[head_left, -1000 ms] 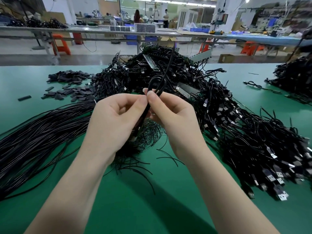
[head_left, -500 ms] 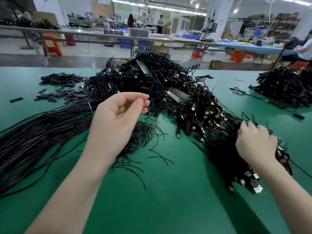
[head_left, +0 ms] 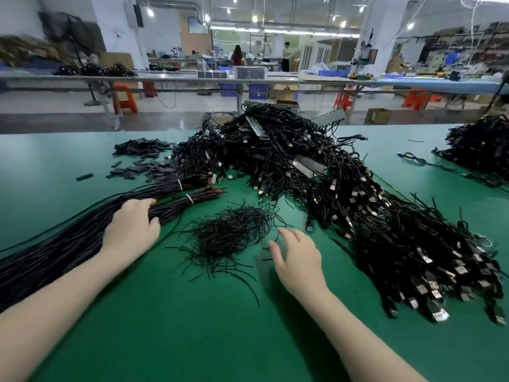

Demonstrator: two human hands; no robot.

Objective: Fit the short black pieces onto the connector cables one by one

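Green matting [head_left: 192, 340] covers the bench, and the right hand [head_left: 298, 260] blurs above it, fingers spread and holding nothing, just beside the loose heap of short black pieces [head_left: 231, 235] at centre. The left hand [head_left: 132, 227] curls over a bundle of long black cables [head_left: 68, 238], whose near ends are cut off at the left edge. The bundle's long axis runs from lower left to upper right, and white ties [head_left: 189, 199] bind it. A pile of connector cables [head_left: 358, 216] spreads to the right, its metal plugs glinting.
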